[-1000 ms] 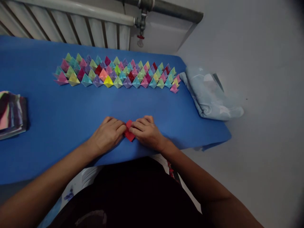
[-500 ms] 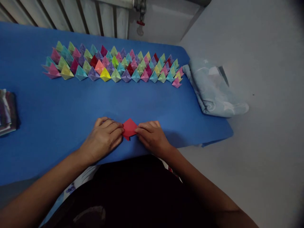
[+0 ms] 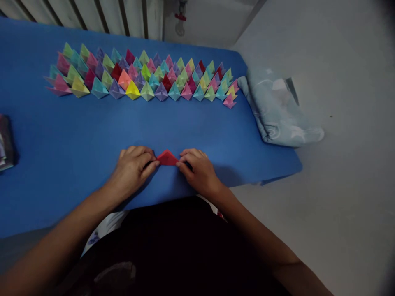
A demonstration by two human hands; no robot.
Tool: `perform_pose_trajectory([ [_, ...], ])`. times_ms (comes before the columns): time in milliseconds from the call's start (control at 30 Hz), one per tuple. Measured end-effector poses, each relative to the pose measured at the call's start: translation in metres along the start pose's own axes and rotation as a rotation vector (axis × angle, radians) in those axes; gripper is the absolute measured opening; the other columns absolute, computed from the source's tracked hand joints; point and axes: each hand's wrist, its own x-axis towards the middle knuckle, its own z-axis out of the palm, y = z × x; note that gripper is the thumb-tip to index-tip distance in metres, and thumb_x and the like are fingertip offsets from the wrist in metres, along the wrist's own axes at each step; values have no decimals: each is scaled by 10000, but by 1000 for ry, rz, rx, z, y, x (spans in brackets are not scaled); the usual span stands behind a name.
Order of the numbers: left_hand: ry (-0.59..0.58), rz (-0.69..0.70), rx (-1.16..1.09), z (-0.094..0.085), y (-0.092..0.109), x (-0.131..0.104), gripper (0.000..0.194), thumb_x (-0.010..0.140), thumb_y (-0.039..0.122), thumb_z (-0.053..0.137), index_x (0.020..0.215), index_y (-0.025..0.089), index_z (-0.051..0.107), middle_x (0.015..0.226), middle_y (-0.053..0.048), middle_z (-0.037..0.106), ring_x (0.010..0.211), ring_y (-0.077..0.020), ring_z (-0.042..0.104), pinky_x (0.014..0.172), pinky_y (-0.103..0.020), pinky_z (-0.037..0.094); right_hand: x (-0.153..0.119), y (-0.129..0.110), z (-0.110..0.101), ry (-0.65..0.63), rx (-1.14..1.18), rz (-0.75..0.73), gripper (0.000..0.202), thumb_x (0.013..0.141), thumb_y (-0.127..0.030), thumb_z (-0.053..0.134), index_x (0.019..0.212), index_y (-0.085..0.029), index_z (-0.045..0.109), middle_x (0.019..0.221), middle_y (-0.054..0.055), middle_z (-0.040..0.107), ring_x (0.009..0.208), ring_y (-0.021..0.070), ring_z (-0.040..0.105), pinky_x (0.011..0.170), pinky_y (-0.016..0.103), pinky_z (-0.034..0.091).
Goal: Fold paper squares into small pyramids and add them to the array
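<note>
A small red origami paper, folded to a low triangle with its point away from me, lies between my hands near the front edge of the blue table. My left hand pinches its left corner between thumb and fingers. At the right corner, my right hand grips the paper the same way. Beyond them stand rows of folded paper boats in pink, yellow, green, blue, purple and red, set close together.
A folded light-blue patterned cloth lies at the table's right end against the wall. At the left edge sits a dark stack, partly out of view. Behind the table are a white radiator and a red valve handle.
The red paper has gone from a diamond-like shape with a flap hanging at the bottom to a flat-bottomed triangle. Both hands still hold its sides. The view has shifted slightly.
</note>
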Motion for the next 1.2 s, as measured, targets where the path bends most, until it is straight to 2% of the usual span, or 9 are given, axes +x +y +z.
perform_pose_trajectory([
  [533,-86,-136,-1,0,0,15,246,884,379,523,752,198,624,854,-53,619,838,-232,558,763,-381,392,4,-3,3,65,65,44,181,865,-170,551,686,-196,552,1032,88,640,994,208,595,913,384,443],
  [733,-59,-79,20,4,-5,16,261,878,392,531,723,199,611,826,-55,615,783,-213,550,744,-365,413,6,-4,2,57,59,54,176,852,-157,550,680,-195,549,1029,91,637,981,209,597,899,382,452],
  [1067,-33,-64,117,5,-2,19,270,886,374,537,691,201,609,779,-70,598,738,-230,556,666,-381,427,7,-6,2,55,26,61,159,843,-163,550,691,-201,522,1003,95,629,947,214,586,868,383,447],
  [1200,44,-58,168,6,5,14,234,922,351,506,814,193,640,877,-91,621,804,-245,573,697,-393,432,6,-10,2,57,-18,77,127,839,-160,538,722,-205,520,943,79,630,917,222,570,824,376,417],
])
